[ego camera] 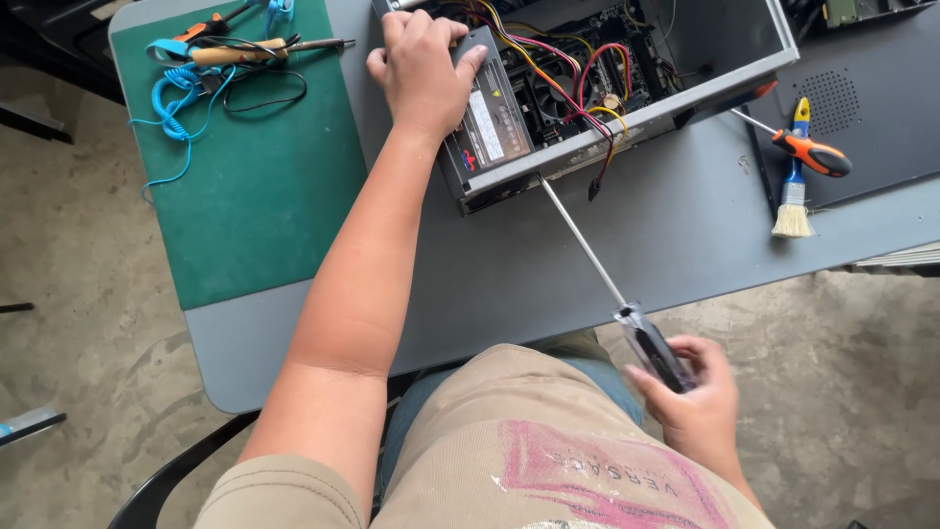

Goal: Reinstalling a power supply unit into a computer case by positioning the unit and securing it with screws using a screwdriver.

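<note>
An open grey computer case [727, 80] lies on the grey table [509, 274], with coloured wires and a board inside. My left hand [421, 69] rests flat on the grey power supply box [490, 122] at the case's near left corner. My right hand [690, 387] grips the dark handle of a long screwdriver [587, 250]. Its thin shaft reaches up to the case's near rear wall, and the tip touches the metal beside the power supply.
A green mat [264, 186] covers the table's left part, with a blue coiled strap [176, 93], a cable and a wooden-handled tool on it. An orange-handled screwdriver [808, 150] and a small brush [793, 201] lie at the right on a dark panel [871, 108]. Concrete floor surrounds the table.
</note>
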